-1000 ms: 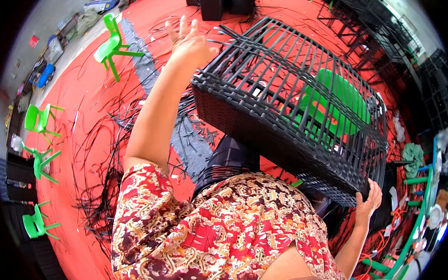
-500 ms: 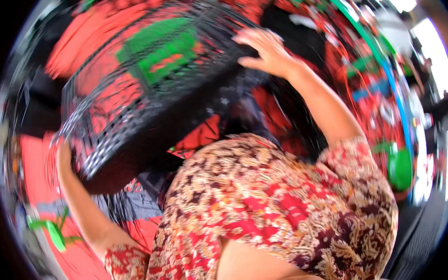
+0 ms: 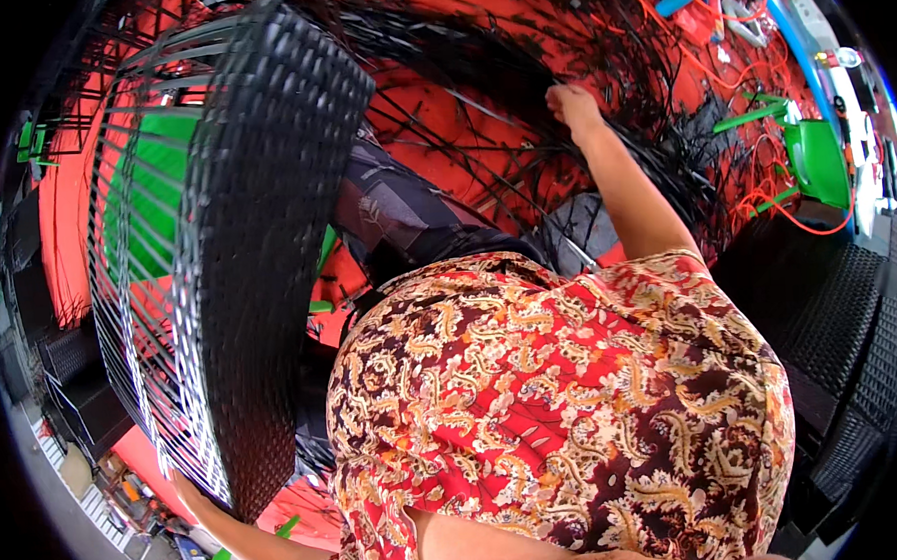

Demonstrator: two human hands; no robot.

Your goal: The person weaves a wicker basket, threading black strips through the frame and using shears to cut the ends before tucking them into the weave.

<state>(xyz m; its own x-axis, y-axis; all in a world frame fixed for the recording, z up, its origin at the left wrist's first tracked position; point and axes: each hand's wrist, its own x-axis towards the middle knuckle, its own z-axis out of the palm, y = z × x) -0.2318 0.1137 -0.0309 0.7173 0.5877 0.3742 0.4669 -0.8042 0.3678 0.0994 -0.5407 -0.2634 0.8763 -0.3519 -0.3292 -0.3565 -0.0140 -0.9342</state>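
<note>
No text, label, brand, number or sign can be read anywhere in the frame. The small items (image 3: 132, 491) at the lower left and the pale clutter (image 3: 845, 93) along the right edge are too small, and too bent by the rim, to tell whether they bear any print.
</note>
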